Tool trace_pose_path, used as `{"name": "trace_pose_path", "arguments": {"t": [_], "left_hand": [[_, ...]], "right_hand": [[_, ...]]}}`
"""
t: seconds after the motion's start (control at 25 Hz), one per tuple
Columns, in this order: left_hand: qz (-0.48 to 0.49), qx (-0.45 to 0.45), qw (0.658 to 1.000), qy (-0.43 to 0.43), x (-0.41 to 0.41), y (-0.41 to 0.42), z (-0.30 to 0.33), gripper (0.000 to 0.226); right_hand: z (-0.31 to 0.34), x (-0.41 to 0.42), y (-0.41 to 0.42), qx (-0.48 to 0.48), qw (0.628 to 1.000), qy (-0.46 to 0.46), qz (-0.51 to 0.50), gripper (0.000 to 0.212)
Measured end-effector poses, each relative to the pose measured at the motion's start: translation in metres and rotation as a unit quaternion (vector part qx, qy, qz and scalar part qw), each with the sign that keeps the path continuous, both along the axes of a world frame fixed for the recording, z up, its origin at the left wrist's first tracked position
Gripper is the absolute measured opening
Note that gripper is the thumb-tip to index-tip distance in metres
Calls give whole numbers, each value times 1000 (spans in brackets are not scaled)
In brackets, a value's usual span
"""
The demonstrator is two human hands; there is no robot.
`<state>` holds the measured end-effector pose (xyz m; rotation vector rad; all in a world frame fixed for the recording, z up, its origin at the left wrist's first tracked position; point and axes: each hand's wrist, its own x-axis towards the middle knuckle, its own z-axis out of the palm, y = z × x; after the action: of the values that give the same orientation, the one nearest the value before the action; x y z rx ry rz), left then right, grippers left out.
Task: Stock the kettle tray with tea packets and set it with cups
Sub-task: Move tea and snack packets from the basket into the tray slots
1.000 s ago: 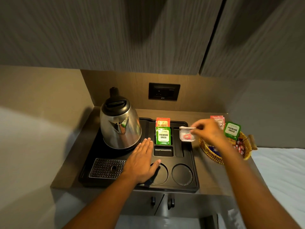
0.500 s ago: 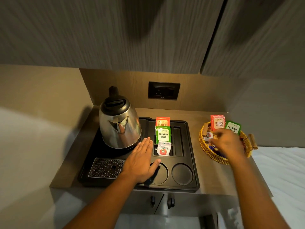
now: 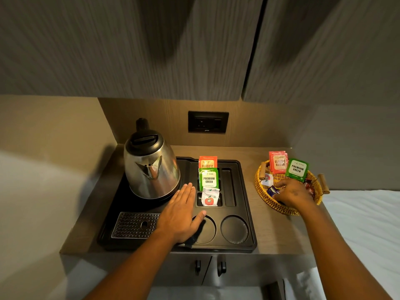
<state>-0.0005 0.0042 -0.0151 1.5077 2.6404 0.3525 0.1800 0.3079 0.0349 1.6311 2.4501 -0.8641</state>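
Note:
A black kettle tray lies on the counter with a steel kettle at its back left. In its slots stand an orange Classic packet, a green Premium Green packet and a white packet with a red apple mark. Two round cup wells hold nothing. My left hand rests flat on the tray, fingers together. My right hand is down in the wicker basket, fingers closed on a small dark blue sachet.
The basket also holds red Classic Assam packets, a green Premium Green packet and a white sachet. A wall socket sits behind the tray. Cabinet doors hang overhead. A white bed sheet lies at the right.
My right hand put the white apple-mark packet into the tray slot, then moved right into the basket and took hold of a blue sachet. My left hand stayed on the tray.

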Motion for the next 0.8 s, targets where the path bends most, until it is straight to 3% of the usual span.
{"name": "trace_pose_path", "arguments": {"t": [0.08, 0.32, 0.44, 0.64, 0.8], "left_hand": [[0, 1, 1000, -1, 0, 0, 0, 84], [2, -1, 1000, 2, -1, 1, -3, 85], [3, 1, 1000, 2, -1, 0, -2, 84], [3, 5, 1000, -3, -1, 0, -1, 83], [-2, 15, 1000, -3, 0, 1, -2, 82]], "right_hand": [[11, -3, -4, -9, 1000, 21, -5, 19], [42, -38, -40, 60, 981, 182, 25, 30], [35, -86, -68, 86, 961, 261, 9, 17], [-6, -128, -93, 63, 968, 236, -51, 14], [-10, -127, -93, 77, 983, 168, -19, 8]]}}
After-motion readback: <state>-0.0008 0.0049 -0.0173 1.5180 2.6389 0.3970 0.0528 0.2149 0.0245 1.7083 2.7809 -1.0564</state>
